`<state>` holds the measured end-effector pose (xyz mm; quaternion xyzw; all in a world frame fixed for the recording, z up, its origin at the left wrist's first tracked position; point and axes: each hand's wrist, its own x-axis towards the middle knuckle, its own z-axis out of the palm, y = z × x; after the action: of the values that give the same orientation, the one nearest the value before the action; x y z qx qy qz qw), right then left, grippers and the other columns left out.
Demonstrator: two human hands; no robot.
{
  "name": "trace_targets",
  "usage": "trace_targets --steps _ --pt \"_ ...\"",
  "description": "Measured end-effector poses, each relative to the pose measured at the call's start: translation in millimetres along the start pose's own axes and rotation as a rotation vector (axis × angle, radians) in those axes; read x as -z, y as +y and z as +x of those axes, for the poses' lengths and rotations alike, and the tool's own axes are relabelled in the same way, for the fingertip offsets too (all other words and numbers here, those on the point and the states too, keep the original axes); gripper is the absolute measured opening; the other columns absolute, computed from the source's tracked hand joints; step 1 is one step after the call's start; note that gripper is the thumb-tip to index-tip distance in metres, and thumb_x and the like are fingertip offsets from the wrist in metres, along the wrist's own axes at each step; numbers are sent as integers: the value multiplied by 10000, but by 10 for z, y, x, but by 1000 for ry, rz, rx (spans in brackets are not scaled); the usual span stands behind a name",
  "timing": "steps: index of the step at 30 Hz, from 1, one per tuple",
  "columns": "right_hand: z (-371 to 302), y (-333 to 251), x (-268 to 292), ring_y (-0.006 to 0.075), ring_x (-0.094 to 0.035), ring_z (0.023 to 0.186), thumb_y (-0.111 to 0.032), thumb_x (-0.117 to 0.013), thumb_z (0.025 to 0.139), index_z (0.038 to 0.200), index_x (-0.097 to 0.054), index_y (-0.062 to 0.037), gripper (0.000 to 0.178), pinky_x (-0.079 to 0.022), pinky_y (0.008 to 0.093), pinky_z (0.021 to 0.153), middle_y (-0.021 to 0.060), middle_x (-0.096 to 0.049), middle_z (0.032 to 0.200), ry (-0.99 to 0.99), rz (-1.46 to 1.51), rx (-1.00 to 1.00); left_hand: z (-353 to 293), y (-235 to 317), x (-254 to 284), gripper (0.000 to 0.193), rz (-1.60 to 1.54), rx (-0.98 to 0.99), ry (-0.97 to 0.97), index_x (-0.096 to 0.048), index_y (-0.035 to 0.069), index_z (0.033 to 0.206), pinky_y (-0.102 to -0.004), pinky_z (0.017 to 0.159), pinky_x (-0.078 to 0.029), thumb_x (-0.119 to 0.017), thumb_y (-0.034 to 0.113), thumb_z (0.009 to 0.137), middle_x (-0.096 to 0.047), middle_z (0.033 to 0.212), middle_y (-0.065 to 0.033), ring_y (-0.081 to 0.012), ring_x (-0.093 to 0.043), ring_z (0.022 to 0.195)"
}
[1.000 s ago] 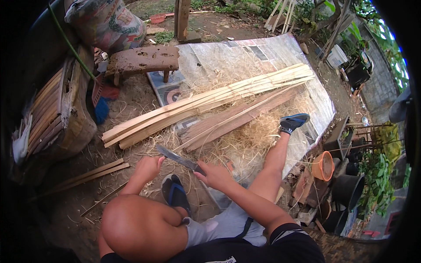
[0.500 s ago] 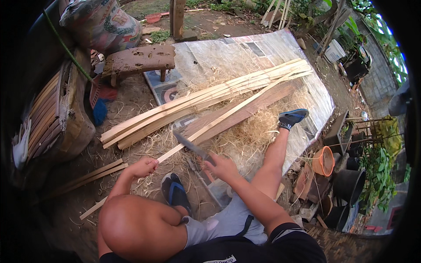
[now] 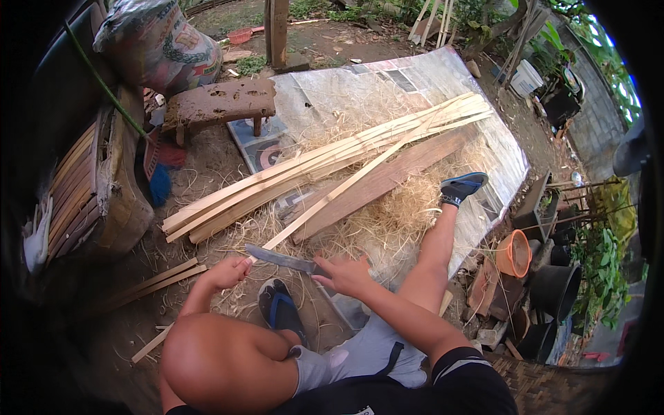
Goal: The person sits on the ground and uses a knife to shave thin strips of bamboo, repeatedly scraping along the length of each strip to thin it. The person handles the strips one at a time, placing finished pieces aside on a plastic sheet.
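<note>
My left hand is closed round the near end of a long, pale wooden strip, which slants away to the upper right. In my right hand is a knife with a long grey blade. The blade crosses the strip close to my left fingers, its tip pointing left. Beneath the strip lies a wide dark brown board. A stack of similar pale strips rests just beyond it, and the held strip's far end overlaps that stack.
Curly shavings cover much of the ground sheet. A low brown bench and a full sack stand far left. Short strips lie left of my hand. An orange pot and black pots line the right.
My right hand has drawn the knife toward me and left along the strip, bringing the blade near my left hand. My left hand keeps its hold and has shifted only slightly.
</note>
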<state>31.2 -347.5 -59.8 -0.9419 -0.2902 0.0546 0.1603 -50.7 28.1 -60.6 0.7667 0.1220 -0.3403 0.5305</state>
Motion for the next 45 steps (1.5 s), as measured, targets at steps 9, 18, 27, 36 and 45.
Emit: trace_targets --steps 9,18,27,36,45 --pt "336 492 189 482 -700 829 -527 -458 1048 1272 -563 -119 478 -539 588 741 252 -718 863 -92 139 -518 -233 242 -121 406 580 -122 291 -617 26 966 -449 652 -545 -539 413 1058 -701 829 -152 -311 -697 721" --pt "334 1079 496 444 -709 879 -561 -512 1014 1177 -607 -154 449 -546 549 750 218 -732 937 9 45 -535 -477 35 -105 404 868 -156 483 -646 73 939 -548 696 -530 -497 431 1051 -709 886 -195 -439 -680 788" --pt "280 245 409 457 -706 862 -537 -482 1034 1186 -580 -110 464 -544 553 790 243 -723 907 -177 194 -359 -372 391 -188 451 711 -19 442 -716 63 895 -564 734 -511 -493 423 1052 -710 868 -220 -474 -657 830" --pt "337 1276 508 429 -715 810 -561 -513 1011 1151 -606 -109 482 -549 549 733 220 -723 852 78 16 -512 -579 -126 172 513 437 -5 208 -679 45 819 -425 651 -492 -477 443 1072 -651 688 -109 -260 -608 648" --pt "166 379 275 438 -711 830 -523 -476 1037 1151 -595 -103 451 -549 554 726 234 -720 851 -68 51 -127 -584 -467 444 501 44 235 -138 -655 70 877 -332 598 -445 -466 486 1083 -591 695 -13 -135 -504 619"
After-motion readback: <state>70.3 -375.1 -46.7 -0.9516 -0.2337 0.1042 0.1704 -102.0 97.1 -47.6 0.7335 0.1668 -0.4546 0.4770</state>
